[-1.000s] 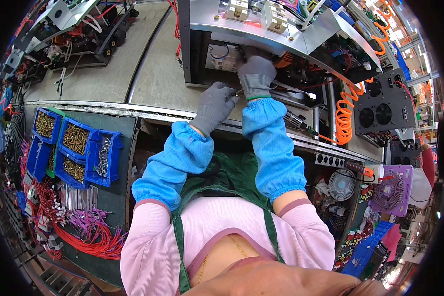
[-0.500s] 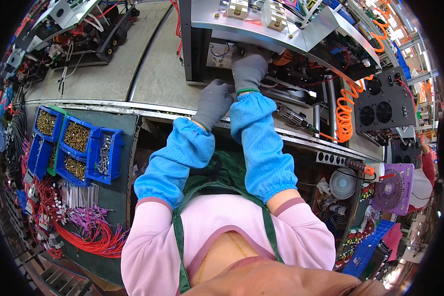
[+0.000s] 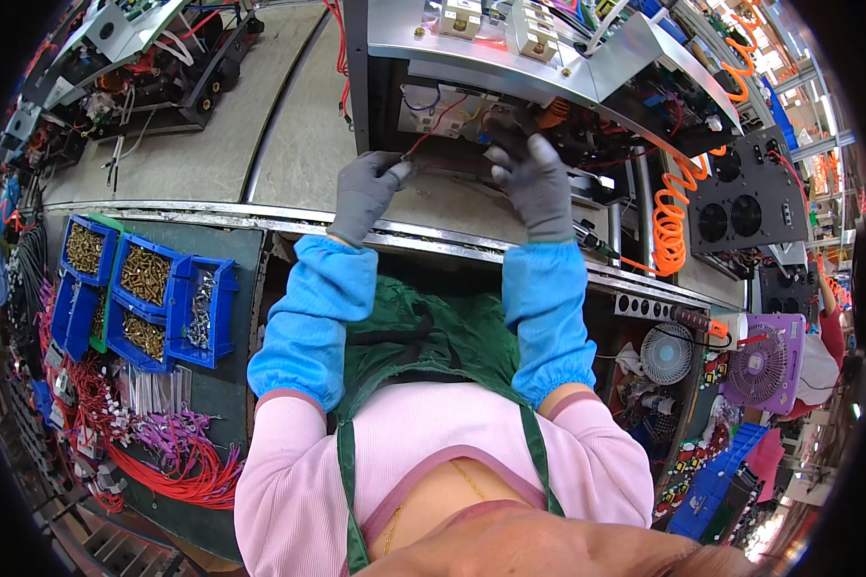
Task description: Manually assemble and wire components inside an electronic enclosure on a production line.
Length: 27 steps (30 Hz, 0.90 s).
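My left hand [image 3: 368,192], in a grey glove, pinches the end of a thin red wire [image 3: 431,133] in front of the open metal chassis [image 3: 481,40]. From there the wire runs up into the chassis beside a pale block with blue and yellow leads [image 3: 423,113]. My right hand [image 3: 534,188], also gloved in grey, is raised at the opening with its fingers apart and holds nothing that I can see. Behind my right wrist lies a power screwdriver [image 3: 595,240], mostly hidden, on an orange coiled hose [image 3: 672,236].
Blue bins [image 3: 146,274] of brass screws and silver fasteners stand at left, above bundled red wires [image 3: 178,471]. Another opened unit [image 3: 164,87] sits at the far left. A black panel with fans [image 3: 746,207] and a purple fan [image 3: 765,363] are at right.
My right hand has come out of the chassis, moved right and opened. My left hand has shifted left, and the red wire now shows stretched from its fingers into the chassis.
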Tool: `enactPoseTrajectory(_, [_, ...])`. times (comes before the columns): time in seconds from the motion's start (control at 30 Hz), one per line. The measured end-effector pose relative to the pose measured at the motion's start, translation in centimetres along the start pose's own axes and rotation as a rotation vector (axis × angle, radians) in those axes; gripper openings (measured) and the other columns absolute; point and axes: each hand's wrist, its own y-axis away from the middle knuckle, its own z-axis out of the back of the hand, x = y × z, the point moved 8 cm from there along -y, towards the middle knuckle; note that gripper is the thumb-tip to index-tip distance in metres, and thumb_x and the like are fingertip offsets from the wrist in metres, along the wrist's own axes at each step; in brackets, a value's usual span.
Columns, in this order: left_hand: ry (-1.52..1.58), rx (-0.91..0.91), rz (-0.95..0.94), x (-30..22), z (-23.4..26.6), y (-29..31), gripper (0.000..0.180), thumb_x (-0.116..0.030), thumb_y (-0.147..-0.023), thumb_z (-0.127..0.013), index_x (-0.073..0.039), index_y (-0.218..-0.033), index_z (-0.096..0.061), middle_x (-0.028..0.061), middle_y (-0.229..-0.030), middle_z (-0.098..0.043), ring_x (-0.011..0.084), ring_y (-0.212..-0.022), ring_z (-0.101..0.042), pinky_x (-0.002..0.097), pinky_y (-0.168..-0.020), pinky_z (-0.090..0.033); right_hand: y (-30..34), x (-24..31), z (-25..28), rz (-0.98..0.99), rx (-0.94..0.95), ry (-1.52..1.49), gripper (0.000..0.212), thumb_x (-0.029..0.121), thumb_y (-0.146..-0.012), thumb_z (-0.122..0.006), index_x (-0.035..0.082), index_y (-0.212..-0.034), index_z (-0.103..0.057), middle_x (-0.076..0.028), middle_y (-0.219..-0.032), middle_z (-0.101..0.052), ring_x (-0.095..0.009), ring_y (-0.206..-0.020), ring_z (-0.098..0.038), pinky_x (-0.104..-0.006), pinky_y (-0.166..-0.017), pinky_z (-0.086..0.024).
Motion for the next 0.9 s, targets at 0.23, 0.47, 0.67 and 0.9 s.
enactPoseTrajectory(0.23, [0.4, 0.081, 0.185, 1.7, -0.3, 0.5, 0.027, -0.014, -0.086, -0.063, 0.006, -0.104, -0.062, 0.0112, -0.088, -0.066, 0.0144, -0.075, -0.065, 0.0238, -0.068, -0.054, -0.5, -7.2, 5.0, -0.084, -0.129, 2.05, 0.036, 0.023, -0.084, -0.058, 0.013, -0.118, -0.058, -0.016, -0.106, -0.061, -0.033, -0.091, -0.06, -0.039, -0.078, -0.049])
enactPoseTrajectory(0.47, [0.427, 0.121, 0.162, 1.9, -1.4, 0.4, 0.027, -0.017, -0.086, -0.064, 0.005, -0.101, -0.063, 0.0114, -0.087, -0.066, 0.0153, -0.077, -0.066, 0.0248, -0.068, -0.054, -4.6, -9.8, 9.1, 0.124, 0.023, 1.713, 0.033, 0.019, -0.084, -0.06, 0.009, -0.115, -0.059, -0.012, -0.097, -0.065, -0.025, -0.09, -0.062, -0.0342, -0.08, -0.049])
enactPoseTrajectory(0.67, [0.443, 0.196, 0.21, 1.5, -2.1, 0.9, 0.027, -0.015, -0.089, -0.06, 0.007, -0.106, -0.061, 0.0118, -0.091, -0.065, 0.0143, -0.079, -0.065, 0.0235, -0.072, -0.054, -3.0, -7.4, 3.2, 0.006, 0.02, 1.466, 0.026, 0.021, -0.084, -0.061, 0.002, -0.101, -0.062, -0.009, -0.088, -0.064, -0.017, -0.081, -0.059, -0.0293, -0.073, -0.048])
enactPoseTrajectory(0.9, [0.485, 0.261, 0.235, 0.4, -3.1, 1.1, 0.027, -0.015, -0.089, -0.059, 0.006, -0.106, -0.061, 0.0105, -0.093, -0.064, 0.0141, -0.078, -0.064, 0.0237, -0.073, -0.054, -2.3, -6.9, 4.0, 0.025, -0.147, 1.392, 0.025, 0.022, -0.084, -0.061, 0.002, -0.1, -0.062, -0.006, -0.084, -0.063, -0.013, -0.074, -0.056, -0.0269, -0.067, -0.046])
